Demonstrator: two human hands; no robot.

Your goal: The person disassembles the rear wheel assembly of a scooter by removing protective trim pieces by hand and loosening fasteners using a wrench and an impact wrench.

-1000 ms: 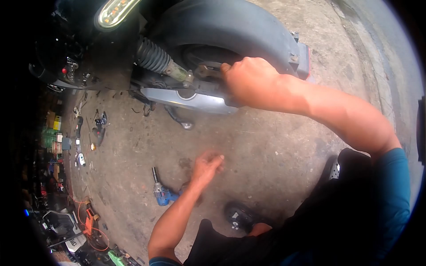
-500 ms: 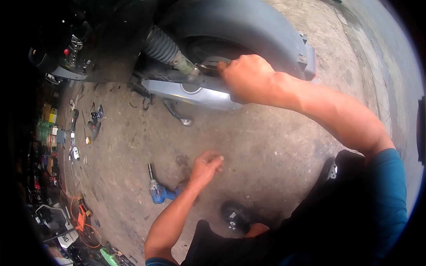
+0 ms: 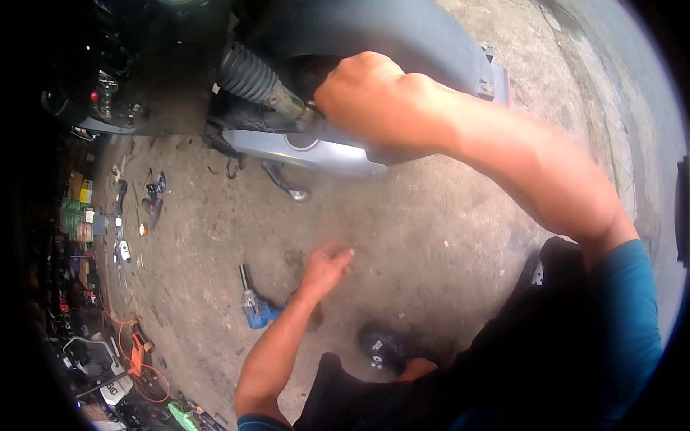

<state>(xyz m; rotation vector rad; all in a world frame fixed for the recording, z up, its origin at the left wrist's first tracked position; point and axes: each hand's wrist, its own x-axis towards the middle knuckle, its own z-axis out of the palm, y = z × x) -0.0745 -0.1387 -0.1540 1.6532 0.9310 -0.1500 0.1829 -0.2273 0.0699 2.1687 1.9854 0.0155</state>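
Right hand (image 3: 370,100) is at the top centre of the view, back of the hand toward the camera, fingers curled in a closed grip beside the lower end of the coil-spring shock absorber (image 3: 249,74); whether it has hold of a tool or part cannot be told, as the fingers are hidden behind the hand. The large dark wheel assembly (image 3: 410,32) lies just beyond this hand, and the silver swingarm (image 3: 327,156) runs below the shock absorber, its far end partly behind the right hand and wrist. Left hand (image 3: 327,269) is low over the concrete floor (image 3: 424,237), slightly blurred, fingers partly bent and loosely gathered; no held object visible. Blue impact wrench (image 3: 255,310) lies on the floor beside the left forearm, its long dark socket (image 3: 244,275) pointing toward the vehicle; the forearm covers part of the tool. Curved dark lever (image 3: 277,177) with a shiny rounded end is just below the swingarm. Left side: scattered hand tools (image 3: 152,197), a small white bottle (image 3: 124,251), and an orange tool (image 3: 136,353) near a looped orange cord (image 3: 153,400). Black shoe (image 3: 382,348) at lower centre.
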